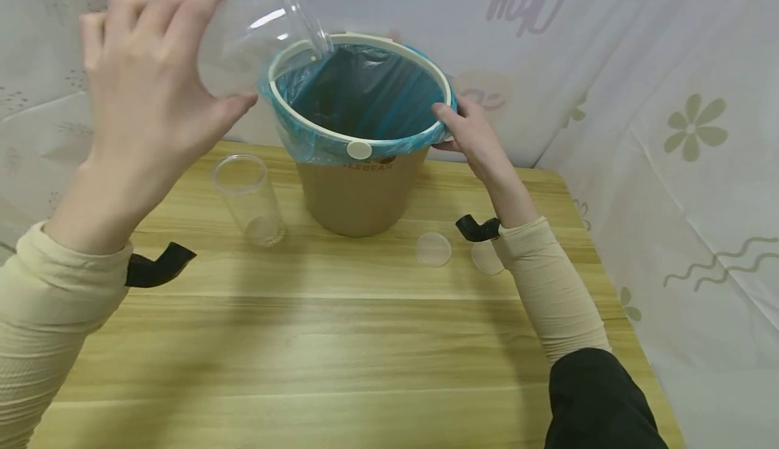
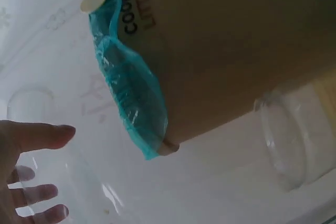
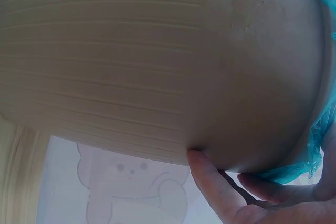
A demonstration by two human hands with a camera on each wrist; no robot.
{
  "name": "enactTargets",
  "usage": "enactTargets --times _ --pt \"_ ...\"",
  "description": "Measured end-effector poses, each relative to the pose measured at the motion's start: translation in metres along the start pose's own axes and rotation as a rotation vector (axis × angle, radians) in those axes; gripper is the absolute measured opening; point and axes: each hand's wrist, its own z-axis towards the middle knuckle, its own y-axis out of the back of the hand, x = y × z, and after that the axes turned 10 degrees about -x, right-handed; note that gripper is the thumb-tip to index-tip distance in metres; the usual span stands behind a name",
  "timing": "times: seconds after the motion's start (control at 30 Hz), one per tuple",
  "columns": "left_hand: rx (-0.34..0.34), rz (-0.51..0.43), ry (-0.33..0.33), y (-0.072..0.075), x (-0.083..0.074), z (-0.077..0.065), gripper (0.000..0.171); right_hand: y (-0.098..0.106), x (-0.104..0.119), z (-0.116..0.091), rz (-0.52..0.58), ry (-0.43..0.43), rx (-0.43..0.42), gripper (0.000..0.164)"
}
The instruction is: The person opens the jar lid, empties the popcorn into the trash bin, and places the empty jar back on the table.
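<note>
My left hand (image 1: 146, 77) grips a clear plastic jar (image 1: 262, 30), tilted so that its mouth hangs over the left rim of a brown trash bin (image 1: 365, 195). In the left wrist view the thumb and fingers (image 2: 39, 136) curve around the see-through jar. A blue bag (image 1: 389, 90) lines the bin, folded outward under a cream ring (image 1: 447, 87). My right hand (image 1: 477, 134) holds the bin's right rim, thumb on top of the ring and fingers beneath. From the right wrist view, one fingertip presses the bin's brown wall (image 3: 131, 66).
A second clear jar (image 1: 246, 199) stands upright on the wooden table (image 1: 341, 347), left of the bin. Two round clear lids, a left one (image 1: 433, 249) and a right one (image 1: 487, 257), lie at the front right. Patterned white cloth (image 1: 688, 165) hangs behind and beside the table.
</note>
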Motion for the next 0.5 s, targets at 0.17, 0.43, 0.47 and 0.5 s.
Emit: enactTargets --times 0.17,0.43,0.47,0.5 --pt "0.024 -0.037 0.173 0.008 -0.003 -0.022 0.090 0.001 0.000 0.002 0.000 -0.009 -0.003 0.057" --pt "0.014 -0.132 0.349 0.019 -0.006 -0.056 0.095 0.003 -0.001 0.001 -0.008 -0.017 -0.019 0.058" --pt "0.016 -0.145 0.368 0.020 -0.006 -0.060 0.097 0.003 -0.001 0.000 -0.008 -0.013 -0.021 0.058" --pt "0.016 -0.162 0.379 0.020 -0.005 -0.065 0.098 0.003 -0.002 0.000 -0.005 -0.012 -0.024 0.059"
